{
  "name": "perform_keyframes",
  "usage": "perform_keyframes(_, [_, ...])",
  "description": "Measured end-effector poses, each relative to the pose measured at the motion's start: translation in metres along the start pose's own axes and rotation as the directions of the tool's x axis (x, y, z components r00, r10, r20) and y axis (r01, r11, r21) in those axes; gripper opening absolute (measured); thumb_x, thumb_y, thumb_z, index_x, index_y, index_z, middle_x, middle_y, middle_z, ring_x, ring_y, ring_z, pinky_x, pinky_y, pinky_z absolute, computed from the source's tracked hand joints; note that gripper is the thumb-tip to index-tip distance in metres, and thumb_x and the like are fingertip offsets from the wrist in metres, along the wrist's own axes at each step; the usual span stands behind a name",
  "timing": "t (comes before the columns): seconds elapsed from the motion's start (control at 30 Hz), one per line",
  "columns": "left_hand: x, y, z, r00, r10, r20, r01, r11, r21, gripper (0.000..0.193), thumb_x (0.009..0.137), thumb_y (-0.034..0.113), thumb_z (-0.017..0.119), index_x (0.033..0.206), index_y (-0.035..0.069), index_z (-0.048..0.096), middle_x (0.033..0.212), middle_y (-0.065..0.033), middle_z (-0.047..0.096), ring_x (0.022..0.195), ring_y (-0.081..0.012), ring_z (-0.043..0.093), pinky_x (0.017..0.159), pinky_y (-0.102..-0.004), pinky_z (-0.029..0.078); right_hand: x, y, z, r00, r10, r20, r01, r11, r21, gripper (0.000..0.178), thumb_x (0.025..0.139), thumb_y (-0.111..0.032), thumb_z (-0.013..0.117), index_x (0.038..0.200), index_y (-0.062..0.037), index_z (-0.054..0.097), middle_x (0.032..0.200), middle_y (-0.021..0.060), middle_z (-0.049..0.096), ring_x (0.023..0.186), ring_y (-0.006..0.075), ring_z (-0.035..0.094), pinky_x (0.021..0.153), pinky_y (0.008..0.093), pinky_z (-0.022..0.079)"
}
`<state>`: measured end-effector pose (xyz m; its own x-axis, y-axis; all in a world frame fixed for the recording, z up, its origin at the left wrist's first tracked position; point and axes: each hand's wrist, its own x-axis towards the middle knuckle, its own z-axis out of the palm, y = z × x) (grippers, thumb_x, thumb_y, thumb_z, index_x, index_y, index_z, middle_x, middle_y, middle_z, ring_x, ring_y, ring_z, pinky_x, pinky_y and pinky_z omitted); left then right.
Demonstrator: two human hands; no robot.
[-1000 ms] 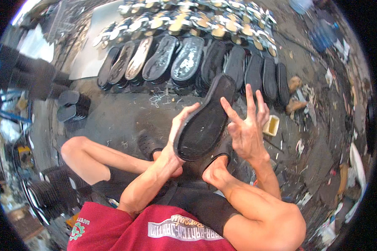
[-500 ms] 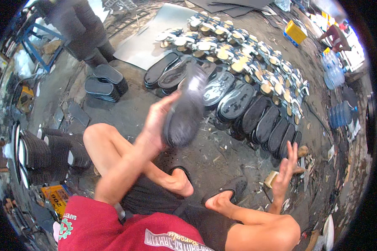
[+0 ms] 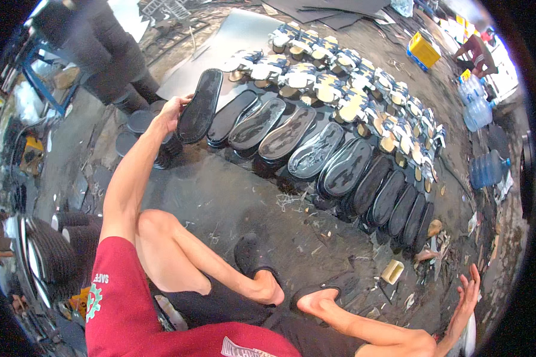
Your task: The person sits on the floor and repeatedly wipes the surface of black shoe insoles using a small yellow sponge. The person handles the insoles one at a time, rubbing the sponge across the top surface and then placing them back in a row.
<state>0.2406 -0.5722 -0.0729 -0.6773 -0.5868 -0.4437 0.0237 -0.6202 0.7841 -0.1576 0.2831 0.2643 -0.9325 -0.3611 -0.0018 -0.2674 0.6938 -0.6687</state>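
Observation:
My left hand [image 3: 174, 114] is stretched out far to the left and grips a black shoe sole [image 3: 201, 106] by its side edge. That sole is at the left end of a curved row of black soles [image 3: 232, 118] on the ground; whether it touches what lies beneath is unclear. Several soles in the middle of the row, such as this wet-looking sole [image 3: 315, 152], have a glossy coating. My right hand [image 3: 469, 296] hovers at the lower right with its fingers stretched out, holding nothing.
Behind the row stand many white-and-tan strapped sandals [image 3: 315, 77]. Tall stacks of black soles [image 3: 95, 47] rise at the far left, more sole stacks [image 3: 47, 256] at the lower left. Yellow crate [image 3: 423, 50], water jugs [image 3: 488, 166] and a small pale block [image 3: 392, 271] lie rightward.
My left hand has carried the sole from the middle up and left to the row's left end. My right hand has moved down and right, away from the row.

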Motion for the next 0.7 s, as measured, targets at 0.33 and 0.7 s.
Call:
perform_keyframes(0.33, [0.093, -0.049, 0.075, 0.980, -0.194, 0.032, 0.172, 0.923, 0.344, 0.052, 0.105, 0.012, 0.055, 0.157, 0.004, 0.055, 0.135, -0.0088, 0.073, 0.109, -0.0187, 0.074, 0.095, -0.0379, 0.061, -0.062, 0.011, -0.009, 0.969, 0.224, -0.108, -0.232, 0.970, -0.069, 0.067, 0.113, -0.057, 0.045, 0.169, -0.0200, 0.040, 0.167, 0.0075, 0.048, 0.135, 0.0223, 0.055, 0.109, 0.0363, 0.040])
perform_keyframes(0.7, [-0.008, -0.020, 0.071, 0.934, 0.242, 0.262, -0.277, 0.027, 0.961, 0.039, 0.111, 0.025, 0.056, 0.144, 0.006, 0.065, 0.096, -0.0111, 0.073, 0.088, -0.0177, 0.067, 0.081, -0.0348, 0.054, -0.114, 0.176, 0.036, 0.838, 0.470, -0.276, -0.134, 0.669, 0.731, 0.070, 0.111, -0.058, 0.050, 0.171, -0.0278, 0.033, 0.164, 0.0091, 0.050, 0.135, 0.0237, 0.056, 0.108, 0.0413, 0.047])
